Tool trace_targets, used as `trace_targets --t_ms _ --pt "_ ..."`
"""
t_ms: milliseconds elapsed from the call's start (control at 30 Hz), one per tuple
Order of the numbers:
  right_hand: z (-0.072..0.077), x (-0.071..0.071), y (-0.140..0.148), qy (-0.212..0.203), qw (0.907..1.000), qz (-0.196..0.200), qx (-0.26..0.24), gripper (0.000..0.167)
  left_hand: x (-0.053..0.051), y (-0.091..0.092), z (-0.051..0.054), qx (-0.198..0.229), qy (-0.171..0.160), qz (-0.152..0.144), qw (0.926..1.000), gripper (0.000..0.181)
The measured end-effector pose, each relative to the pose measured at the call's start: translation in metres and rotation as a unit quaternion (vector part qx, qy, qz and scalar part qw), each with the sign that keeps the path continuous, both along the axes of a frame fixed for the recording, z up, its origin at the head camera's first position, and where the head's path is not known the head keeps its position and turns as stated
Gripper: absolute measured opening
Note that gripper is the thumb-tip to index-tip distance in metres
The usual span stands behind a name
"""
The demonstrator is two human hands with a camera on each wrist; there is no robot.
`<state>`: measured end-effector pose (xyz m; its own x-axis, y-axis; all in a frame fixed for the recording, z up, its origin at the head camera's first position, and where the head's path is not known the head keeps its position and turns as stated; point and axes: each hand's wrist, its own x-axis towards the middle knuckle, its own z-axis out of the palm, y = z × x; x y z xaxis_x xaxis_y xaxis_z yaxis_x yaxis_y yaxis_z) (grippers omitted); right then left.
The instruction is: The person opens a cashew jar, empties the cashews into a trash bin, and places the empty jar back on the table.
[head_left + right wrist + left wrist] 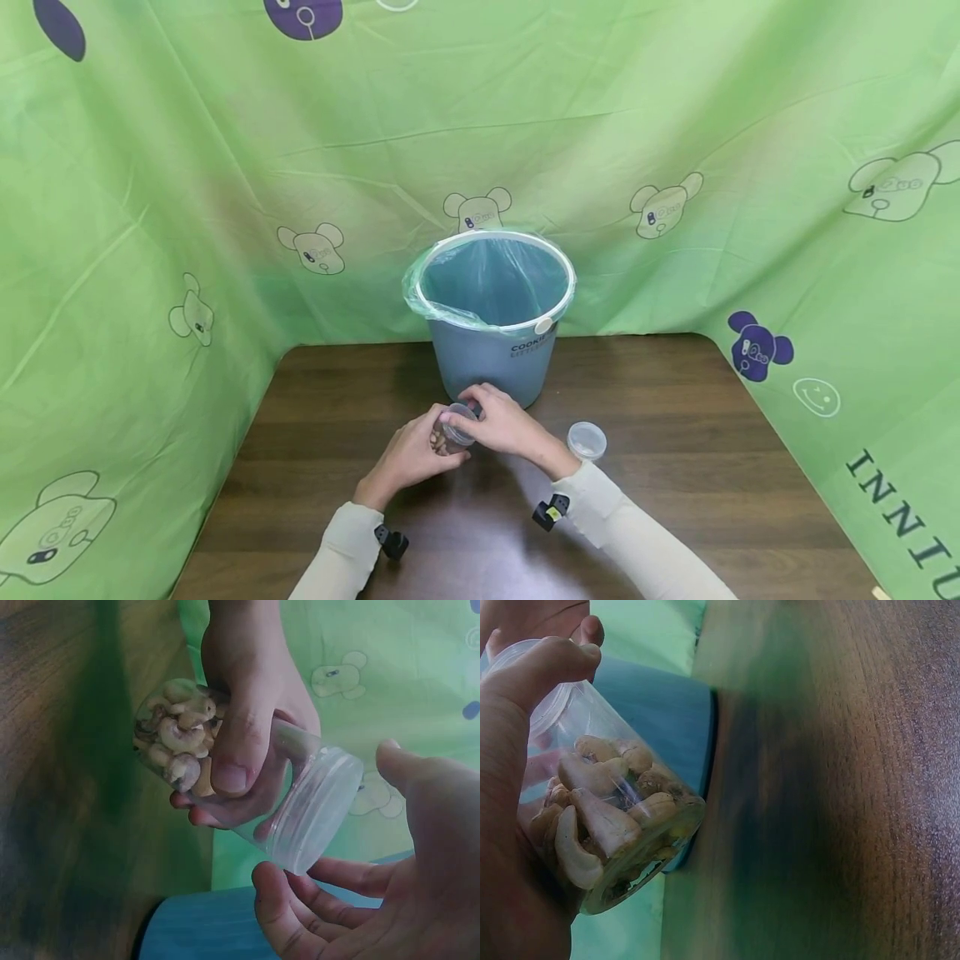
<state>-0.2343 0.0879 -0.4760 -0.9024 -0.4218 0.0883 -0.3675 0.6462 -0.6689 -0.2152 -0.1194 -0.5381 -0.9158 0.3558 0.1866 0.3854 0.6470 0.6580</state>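
My left hand (411, 454) grips a clear plastic jar (454, 447) in front of the bin. Cashew nuts (604, 821) lie heaped at the jar's bottom end, seen through its wall. A translucent lid (322, 814) sits on the tilted jar. Around that lid my right hand (501, 423) is spread, with fingertips at its lower edge in the right wrist view. There the right thumb (397, 761) stands apart from the lid. Much of the jar is hidden by both hands in the head view.
A blue-grey bin (487, 358) with a white rim and a thin plastic liner (431, 287) stands at the table's back. Beside my right wrist, a clear round container (587, 440) rests on the wooden table (675, 417). Green printed cloth (562, 150) hangs around the table.
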Motion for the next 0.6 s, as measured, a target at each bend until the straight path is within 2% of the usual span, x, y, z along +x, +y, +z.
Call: trace_targets --t_ms 167,600 --pt "-0.0032 0.0008 0.0004 0.012 0.9999 0.010 -0.008 0.050 0.0001 -0.0001 0.0002 -0.007 0.000 0.000 1.0000 0.052" --pt "0.0006 0.0029 0.0026 0.031 0.9988 0.036 -0.014 0.041 -0.0005 -0.0006 0.0002 -0.004 0.003 -0.001 1.0000 0.054"
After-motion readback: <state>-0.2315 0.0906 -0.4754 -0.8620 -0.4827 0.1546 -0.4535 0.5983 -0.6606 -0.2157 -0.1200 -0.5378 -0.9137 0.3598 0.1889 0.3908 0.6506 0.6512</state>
